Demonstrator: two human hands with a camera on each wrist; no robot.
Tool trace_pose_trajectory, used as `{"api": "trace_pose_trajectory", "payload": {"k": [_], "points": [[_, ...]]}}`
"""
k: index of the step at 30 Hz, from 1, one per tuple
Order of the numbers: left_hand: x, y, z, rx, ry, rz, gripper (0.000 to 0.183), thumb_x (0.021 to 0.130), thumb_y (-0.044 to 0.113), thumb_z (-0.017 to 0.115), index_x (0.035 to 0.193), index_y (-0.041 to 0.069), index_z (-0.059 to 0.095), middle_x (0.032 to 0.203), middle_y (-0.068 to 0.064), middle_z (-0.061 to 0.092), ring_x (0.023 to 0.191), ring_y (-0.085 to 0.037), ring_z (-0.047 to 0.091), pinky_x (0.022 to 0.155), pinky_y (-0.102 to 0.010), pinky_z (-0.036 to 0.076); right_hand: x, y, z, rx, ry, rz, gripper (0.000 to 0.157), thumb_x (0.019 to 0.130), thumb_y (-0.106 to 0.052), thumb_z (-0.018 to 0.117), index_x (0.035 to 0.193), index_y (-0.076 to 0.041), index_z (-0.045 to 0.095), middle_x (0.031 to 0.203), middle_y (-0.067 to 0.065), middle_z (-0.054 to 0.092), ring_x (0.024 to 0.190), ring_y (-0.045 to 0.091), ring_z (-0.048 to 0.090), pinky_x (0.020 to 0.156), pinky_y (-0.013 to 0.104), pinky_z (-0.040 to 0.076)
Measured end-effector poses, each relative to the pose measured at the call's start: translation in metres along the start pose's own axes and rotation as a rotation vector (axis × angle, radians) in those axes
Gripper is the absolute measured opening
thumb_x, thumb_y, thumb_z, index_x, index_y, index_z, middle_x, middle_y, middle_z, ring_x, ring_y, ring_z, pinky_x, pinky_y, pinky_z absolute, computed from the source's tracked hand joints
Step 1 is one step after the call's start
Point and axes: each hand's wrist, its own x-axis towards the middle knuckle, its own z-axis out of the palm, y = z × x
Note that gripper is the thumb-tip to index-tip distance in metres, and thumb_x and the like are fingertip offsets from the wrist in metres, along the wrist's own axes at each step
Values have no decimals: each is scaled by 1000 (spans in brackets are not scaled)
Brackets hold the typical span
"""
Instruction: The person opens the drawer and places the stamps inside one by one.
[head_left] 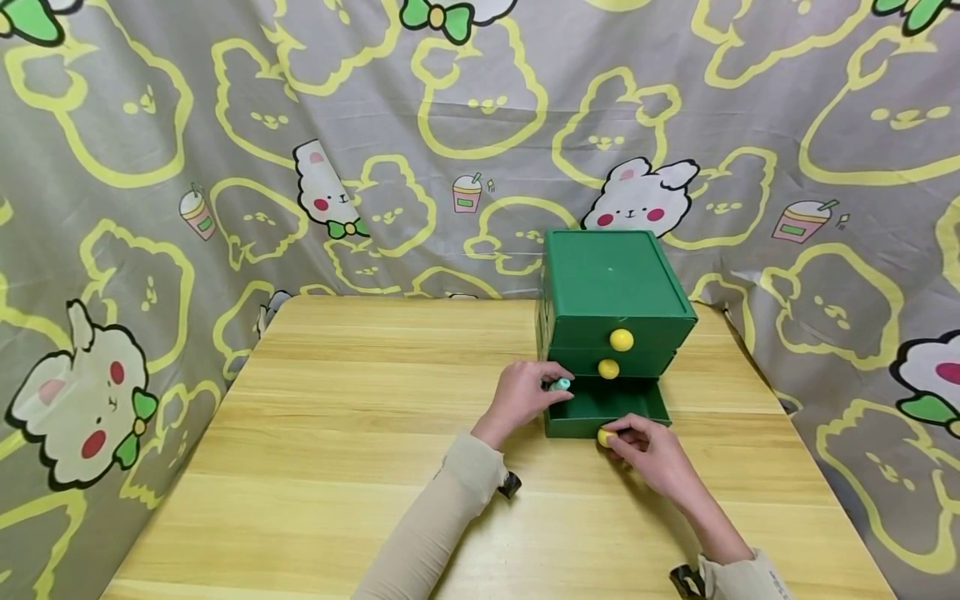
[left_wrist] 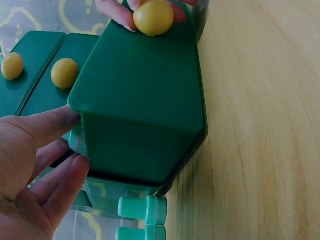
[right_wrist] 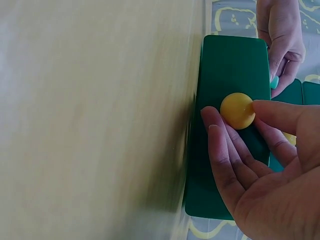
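A green drawer cabinet (head_left: 618, 275) with yellow knobs stands at the table's right. Its bottom drawer (head_left: 573, 427) is pulled out. My right hand (head_left: 648, 450) pinches that drawer's yellow knob (right_wrist: 237, 111) between thumb and fingers. At the drawer's left side, my left hand (head_left: 525, 392) holds a small teal cylinder-like thing (head_left: 560, 384) over the drawer's edge. Most of that thing is hidden by the fingers, so its kind is unclear. In the left wrist view, the left thumb lies beside the drawer's upper corner.
Two closed drawers with yellow knobs (head_left: 621, 339) sit above the pulled-out one. Teal peg-like pieces (left_wrist: 156, 210) show beside the cabinet in the left wrist view. The wooden table (head_left: 337, 417) extends left of the cabinet. A patterned grey curtain (head_left: 375, 125) hangs behind and at both sides.
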Motion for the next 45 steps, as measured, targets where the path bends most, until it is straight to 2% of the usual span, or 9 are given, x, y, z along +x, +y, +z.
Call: {"api": "trace_pose_trajectory", "payload": {"k": [10, 16, 22, 31, 45], "points": [[0, 2, 3, 52, -9, 2, 21, 88, 38, 83, 107, 29, 81, 100, 15, 79, 90, 2, 72, 78, -21, 53, 0, 0, 0, -2, 5, -1, 13, 100, -11, 69, 112, -9, 74, 95, 10, 74, 80, 21, 71, 66, 29, 59], [-1, 2, 4, 83, -29, -2, 21, 88, 37, 83, 108, 29, 81, 101, 14, 79, 91, 0, 72, 77, -22, 52, 0, 1, 0, -2, 3, -6, 12, 100, -11, 69, 111, -9, 74, 95, 10, 74, 80, 21, 71, 67, 29, 60], [-1, 0, 6, 137, -48, 23, 20, 89, 38, 82, 108, 30, 81, 103, 14, 79, 92, -2, 72, 75, -21, 52, 0, 1, 0, -1, 0, 1, 13, 100, -11, 69, 111, -9, 74, 96, 10, 74, 80, 20, 71, 67, 29, 59], [-1, -3, 10, 154, -69, 32, 20, 90, 40, 81, 107, 32, 80, 102, 14, 79, 91, -2, 72, 73, -20, 50, 0, -2, -1, 13, 2, -6, 13, 100, -12, 70, 112, -8, 74, 95, 11, 75, 79, 20, 71, 65, 28, 59], [0, 0, 17, 233, -152, 95, 19, 94, 37, 77, 113, 32, 77, 106, 14, 78, 93, -6, 71, 79, -26, 53, 0, -1, -1, 16, -6, 0, 13, 100, -12, 69, 112, -8, 74, 96, 12, 75, 80, 21, 72, 67, 28, 59]]}}
